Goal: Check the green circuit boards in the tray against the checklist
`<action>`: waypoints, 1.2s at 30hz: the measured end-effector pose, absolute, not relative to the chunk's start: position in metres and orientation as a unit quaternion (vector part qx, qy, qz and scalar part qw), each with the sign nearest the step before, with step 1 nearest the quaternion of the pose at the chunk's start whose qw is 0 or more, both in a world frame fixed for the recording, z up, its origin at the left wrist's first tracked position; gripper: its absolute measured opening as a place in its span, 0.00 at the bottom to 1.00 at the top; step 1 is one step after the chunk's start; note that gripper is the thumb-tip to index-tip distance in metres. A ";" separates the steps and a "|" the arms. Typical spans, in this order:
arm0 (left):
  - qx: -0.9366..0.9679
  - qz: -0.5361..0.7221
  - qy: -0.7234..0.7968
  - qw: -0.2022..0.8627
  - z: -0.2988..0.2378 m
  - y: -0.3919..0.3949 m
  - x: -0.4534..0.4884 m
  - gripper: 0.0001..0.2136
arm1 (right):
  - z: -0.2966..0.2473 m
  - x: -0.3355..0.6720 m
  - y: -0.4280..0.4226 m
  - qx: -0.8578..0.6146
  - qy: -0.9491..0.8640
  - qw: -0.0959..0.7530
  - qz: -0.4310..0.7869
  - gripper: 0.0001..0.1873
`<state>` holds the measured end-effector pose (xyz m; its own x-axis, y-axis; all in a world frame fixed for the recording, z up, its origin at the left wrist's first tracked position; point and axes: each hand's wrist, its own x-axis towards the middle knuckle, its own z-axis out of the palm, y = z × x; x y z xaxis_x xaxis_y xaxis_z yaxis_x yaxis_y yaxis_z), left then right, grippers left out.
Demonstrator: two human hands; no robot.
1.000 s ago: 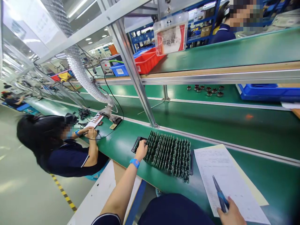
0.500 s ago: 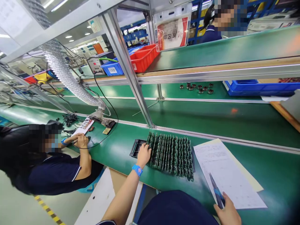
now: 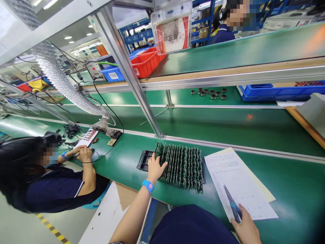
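My left hand (image 3: 154, 168), with a blue wrist strap, rests its fingers on the left end of a black rack (image 3: 143, 160) packed with several upright green circuit boards (image 3: 181, 165). The fingers curl over the first boards; whether they pinch one I cannot make out. At the lower right, my right hand (image 3: 245, 226) is closed on blue-handled pliers (image 3: 231, 204), whose tips lie over a white printed sheet (image 3: 235, 181) on the green bench.
A seated person in dark blue (image 3: 45, 179) works at the left beside a silver exhaust hose (image 3: 63, 86) and cables. A slanted metal post (image 3: 132, 79) stands behind the rack. Small round parts (image 3: 209, 93), blue bins (image 3: 279, 92) and a red bin (image 3: 146, 62) lie farther back.
The view has shifted rightward and down across the frames. My left hand stays at the rack's left end, fingers settling onto the boards. My right hand keeps the pliers on the sheet.
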<state>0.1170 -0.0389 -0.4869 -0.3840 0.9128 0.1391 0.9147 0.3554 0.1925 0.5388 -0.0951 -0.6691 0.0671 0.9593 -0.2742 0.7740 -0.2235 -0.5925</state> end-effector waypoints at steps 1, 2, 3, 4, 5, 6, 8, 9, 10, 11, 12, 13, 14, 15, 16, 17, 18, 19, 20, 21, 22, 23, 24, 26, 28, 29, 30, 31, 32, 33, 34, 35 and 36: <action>-0.553 -0.115 -0.825 0.003 -0.487 -0.039 0.118 0.30 | -0.670 0.541 -0.095 -0.715 -0.606 0.148 0.316 0.49; -0.551 -0.113 -0.827 0.002 -0.488 -0.038 0.119 0.30 | -0.670 0.543 -0.095 -0.715 -0.606 0.150 0.315 0.49; -0.551 -0.112 -0.827 0.002 -0.489 -0.038 0.119 0.29 | -0.672 0.545 -0.096 -0.714 -0.607 0.151 0.315 0.50; -0.551 -0.114 -0.827 0.003 -0.489 -0.038 0.119 0.28 | -0.673 0.547 -0.095 -0.714 -0.606 0.151 0.316 0.50; -0.550 -0.115 -0.827 0.005 -0.490 -0.038 0.118 0.27 | -0.675 0.550 -0.095 -0.715 -0.606 0.150 0.316 0.50; -0.551 -0.116 -0.826 0.006 -0.490 -0.038 0.118 0.26 | -0.677 0.552 -0.095 -0.715 -0.605 0.150 0.318 0.50; -0.555 -0.118 -0.824 0.010 -0.490 -0.038 0.116 0.23 | -0.682 0.557 -0.094 -0.714 -0.604 0.149 0.321 0.50; -0.557 -0.119 -0.822 0.013 -0.490 -0.038 0.114 0.22 | -0.685 0.559 -0.093 -0.713 -0.604 0.148 0.324 0.50; -0.560 -0.119 -0.819 0.015 -0.491 -0.038 0.113 0.22 | -0.687 0.560 -0.093 -0.712 -0.605 0.148 0.325 0.50; -0.564 -0.119 -0.817 0.017 -0.491 -0.038 0.112 0.23 | -0.689 0.561 -0.092 -0.710 -0.606 0.148 0.327 0.50; -0.568 -0.120 -0.814 0.018 -0.492 -0.039 0.112 0.24 | -0.691 0.562 -0.092 -0.709 -0.606 0.149 0.327 0.49; -0.571 -0.121 -0.812 0.020 -0.493 -0.039 0.111 0.24 | -0.693 0.563 -0.091 -0.708 -0.608 0.149 0.328 0.49; -0.573 -0.123 -0.810 0.021 -0.494 -0.040 0.111 0.24 | -0.694 0.563 -0.091 -0.706 -0.609 0.149 0.328 0.49; -0.575 -0.125 -0.808 0.024 -0.495 -0.040 0.110 0.24 | -0.695 0.562 -0.090 -0.705 -0.611 0.149 0.329 0.49; -0.577 -0.129 -0.806 0.028 -0.496 -0.040 0.110 0.24 | -0.696 0.562 -0.090 -0.703 -0.612 0.150 0.329 0.49; -0.578 -0.132 -0.805 0.032 -0.497 -0.040 0.110 0.24 | -0.696 0.561 -0.090 -0.702 -0.614 0.150 0.329 0.48; -0.579 -0.136 -0.803 0.037 -0.497 -0.041 0.110 0.24 | -0.697 0.561 -0.089 -0.701 -0.615 0.150 0.328 0.48; -0.580 -0.140 -0.802 0.041 -0.498 -0.041 0.110 0.23 | -0.697 0.561 -0.089 -0.700 -0.616 0.150 0.327 0.48; -0.580 -0.143 -0.800 0.045 -0.498 -0.041 0.111 0.23 | -0.698 0.561 -0.089 -0.699 -0.618 0.150 0.326 0.48; -0.581 -0.145 -0.799 0.048 -0.499 -0.041 0.111 0.23 | -0.698 0.561 -0.089 -0.698 -0.620 0.150 0.325 0.48; -0.581 -0.146 -0.799 0.052 -0.499 -0.041 0.111 0.22 | -0.698 0.561 -0.088 -0.697 -0.622 0.150 0.324 0.47; -0.582 -0.147 -0.798 0.056 -0.499 -0.041 0.112 0.22 | -0.698 0.561 -0.088 -0.695 -0.624 0.151 0.324 0.47; -0.583 -0.146 -0.797 0.060 -0.499 -0.041 0.112 0.22 | -0.698 0.561 -0.088 -0.693 -0.626 0.152 0.323 0.47; -0.583 -0.142 -0.797 0.068 -0.498 -0.042 0.114 0.22 | -0.698 0.560 -0.087 -0.690 -0.629 0.156 0.322 0.47; -0.585 -0.135 -0.796 0.078 -0.498 -0.043 0.116 0.22 | -0.698 0.559 -0.086 -0.690 -0.629 0.160 0.322 0.47; -0.586 -0.133 -0.795 0.083 -0.497 -0.043 0.117 0.22 | -0.699 0.559 -0.086 -0.690 -0.628 0.160 0.322 0.47; -0.589 -0.130 -0.793 0.087 -0.497 -0.044 0.118 0.22 | -0.699 0.559 -0.086 -0.691 -0.628 0.159 0.322 0.46; -0.592 -0.129 -0.791 0.092 -0.498 -0.044 0.119 0.23 | -0.699 0.559 -0.087 -0.692 -0.626 0.158 0.323 0.46; -0.595 -0.127 -0.788 0.095 -0.498 -0.044 0.120 0.23 | -0.700 0.559 -0.087 -0.693 -0.626 0.156 0.322 0.46; -0.598 -0.127 -0.785 0.098 -0.498 -0.044 0.121 0.22 | -0.701 0.559 -0.088 -0.694 -0.625 0.155 0.322 0.46; -0.601 -0.127 -0.783 0.100 -0.499 -0.044 0.122 0.22 | -0.701 0.559 -0.088 -0.695 -0.624 0.153 0.323 0.46; -0.604 -0.128 -0.780 0.101 -0.499 -0.044 0.123 0.22 | -0.702 0.559 -0.089 -0.695 -0.624 0.152 0.324 0.46; -0.606 -0.129 -0.779 0.102 -0.500 -0.044 0.124 0.22 | -0.702 0.559 -0.089 -0.695 -0.623 0.150 0.325 0.46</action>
<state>0.1240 -0.0440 -0.5001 -0.2459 0.9169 0.3144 0.9693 0.2333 0.0777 0.5591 -0.0891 -0.7024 0.0119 0.9642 -0.2648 0.7684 -0.1783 -0.6146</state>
